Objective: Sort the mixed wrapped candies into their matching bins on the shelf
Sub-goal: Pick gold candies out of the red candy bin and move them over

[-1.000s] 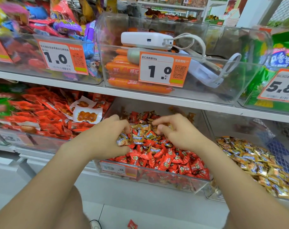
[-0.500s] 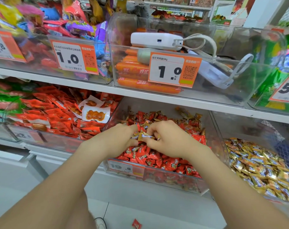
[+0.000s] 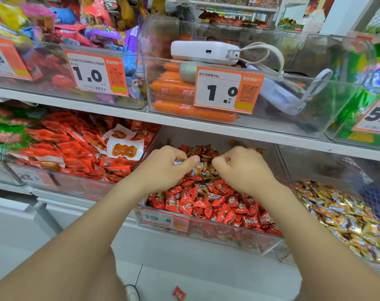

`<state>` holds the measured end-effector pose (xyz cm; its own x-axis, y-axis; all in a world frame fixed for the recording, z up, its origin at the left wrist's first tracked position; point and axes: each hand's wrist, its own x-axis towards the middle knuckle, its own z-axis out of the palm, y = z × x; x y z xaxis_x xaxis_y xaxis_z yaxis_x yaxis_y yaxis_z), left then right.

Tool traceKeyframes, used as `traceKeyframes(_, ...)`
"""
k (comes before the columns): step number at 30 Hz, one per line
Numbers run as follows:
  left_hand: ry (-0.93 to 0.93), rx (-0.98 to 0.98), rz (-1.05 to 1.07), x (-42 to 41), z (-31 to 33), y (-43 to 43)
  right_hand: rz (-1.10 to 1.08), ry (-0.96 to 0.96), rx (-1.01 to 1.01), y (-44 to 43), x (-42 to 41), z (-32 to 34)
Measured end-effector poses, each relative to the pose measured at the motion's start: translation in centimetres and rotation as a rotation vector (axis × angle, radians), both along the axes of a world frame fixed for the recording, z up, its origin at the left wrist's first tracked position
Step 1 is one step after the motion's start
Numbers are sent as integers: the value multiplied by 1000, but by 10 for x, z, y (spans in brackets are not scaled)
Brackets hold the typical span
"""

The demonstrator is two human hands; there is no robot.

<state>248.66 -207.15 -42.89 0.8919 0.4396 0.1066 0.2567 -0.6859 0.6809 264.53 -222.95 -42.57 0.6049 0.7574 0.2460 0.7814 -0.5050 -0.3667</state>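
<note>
Under the shelf board point(image 3: 206, 129), your clear bin point(image 3: 228, 235) holds red candies point(image 3: 223, 203), with gold candies point(image 3: 203, 172) mixed in at its 12 o'clock end. The gold-candy bin point(image 3: 328, 168) sits at its 3 o'clock. Your left hand point(image 3: 163, 170) pinches one of the gold candies. Your right hand point(image 3: 245, 172) is curled tight, and you cannot tell what it holds.
</note>
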Motion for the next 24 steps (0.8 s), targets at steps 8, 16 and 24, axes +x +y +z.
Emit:
traceKeyframes(8,68,68,-186,3,-3,-5,74,265,31,-18,9,8)
traceKeyframes(16,202,316,-248,19,-16,-30,31,218,-13,-37,20,15)
traceKeyframes(24,165,260,-217,21,-7,-33,-78,88,-21,-38,26,11)
